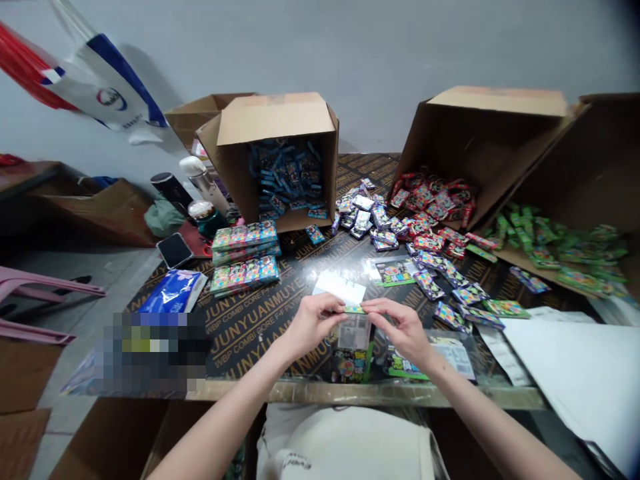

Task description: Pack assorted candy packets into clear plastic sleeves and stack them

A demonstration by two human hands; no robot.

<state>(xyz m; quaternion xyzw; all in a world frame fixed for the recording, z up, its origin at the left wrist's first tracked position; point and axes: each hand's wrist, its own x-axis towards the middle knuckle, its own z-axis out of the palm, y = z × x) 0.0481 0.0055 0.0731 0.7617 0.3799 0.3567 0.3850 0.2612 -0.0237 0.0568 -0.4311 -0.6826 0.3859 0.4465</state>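
Note:
My left hand [311, 323] and my right hand [403, 327] meet near the table's front edge. Thumbs and fingertips of both pinch the upper edge of a printed plastic bag [353, 357], dark with green and bright patterns, which hangs toward me. A narrow colourful strip shows between the fingertips; I cannot tell whether it belongs to the bag. Just beyond lies a white, shiny sheet [340, 288]. Another printed clear bag [453, 357] lies partly under my right forearm, and a similar bag [395, 271] is flat beyond my right hand.
Open cartons hold blue packets [287, 170], red packets [435, 193] and green packets [565, 243]. Purple packets [370, 217] spread across the table [300, 267]. Stacked filled packs [245, 257], bottles [205, 183], a phone [175, 251] and a blue pouch [173, 291] are leftward; white sheets [565, 360] rightward.

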